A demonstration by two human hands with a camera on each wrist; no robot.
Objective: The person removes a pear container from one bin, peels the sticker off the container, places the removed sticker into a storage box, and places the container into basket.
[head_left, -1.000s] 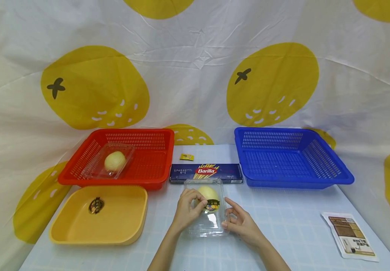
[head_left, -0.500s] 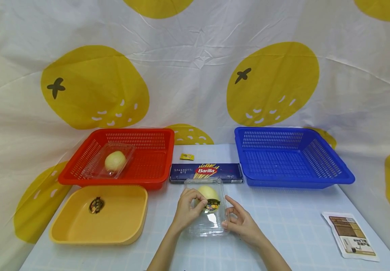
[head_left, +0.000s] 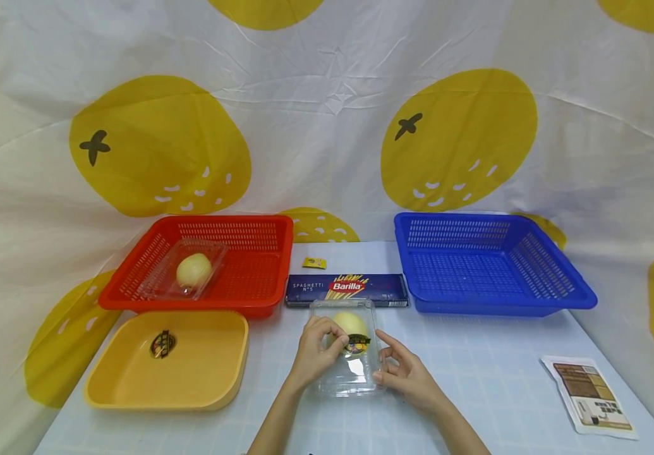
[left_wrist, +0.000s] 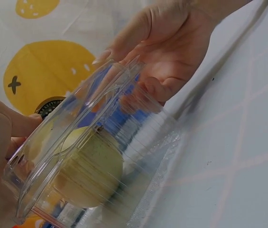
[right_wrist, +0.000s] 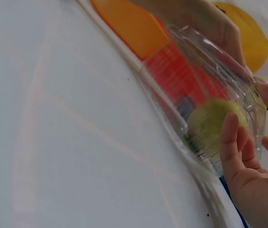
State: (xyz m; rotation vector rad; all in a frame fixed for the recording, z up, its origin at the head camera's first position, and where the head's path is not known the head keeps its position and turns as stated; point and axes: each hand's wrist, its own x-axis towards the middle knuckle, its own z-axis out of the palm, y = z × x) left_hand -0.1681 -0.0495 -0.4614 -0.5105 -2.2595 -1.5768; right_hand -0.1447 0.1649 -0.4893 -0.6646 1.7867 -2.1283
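A clear plastic clamshell box (head_left: 349,376) lies on the table in front of me, its lid down over a round pale-yellow fruit (left_wrist: 88,166). My left hand (head_left: 316,351) comes from the left over the lid, thumb and forefinger pinching the edge of a black-and-gold sticker (head_left: 357,344). How much of the sticker clings to the lid, I cannot tell. At the box's right side, my right hand (head_left: 409,378) holds the rim with its thumb and bent fingers, while the forefinger stretches forward along the side. The left wrist view shows that thumb near the lid's edge.
A red basket (head_left: 253,278) at the back left holds another boxed fruit (head_left: 194,272). Before it stands a yellow tub (head_left: 173,385) with a similar sticker (head_left: 163,344) inside. Behind the box lie a spaghetti pack (head_left: 309,291) and a small yellow sachet (head_left: 314,263). A blue basket (head_left: 463,272) and a pouch (head_left: 591,398) are at right.
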